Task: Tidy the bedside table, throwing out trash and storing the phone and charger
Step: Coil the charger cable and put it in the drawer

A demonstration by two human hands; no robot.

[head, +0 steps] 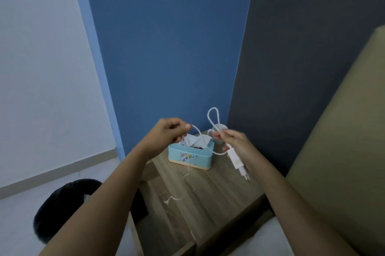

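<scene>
Hands pinch charger cable (212, 118) above bedside table (208, 193): left (168, 132), right (235, 145); tissue box (190, 156) near back edge.

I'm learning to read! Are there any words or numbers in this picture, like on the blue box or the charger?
No words or numbers can be read here.
Light blue tissue box: only small colourful cartoon pictures on its front, too blurred to tell any letters.
White charger plug in the right hand: no print shows.
White cable, pinched by the left hand: plain.
</scene>
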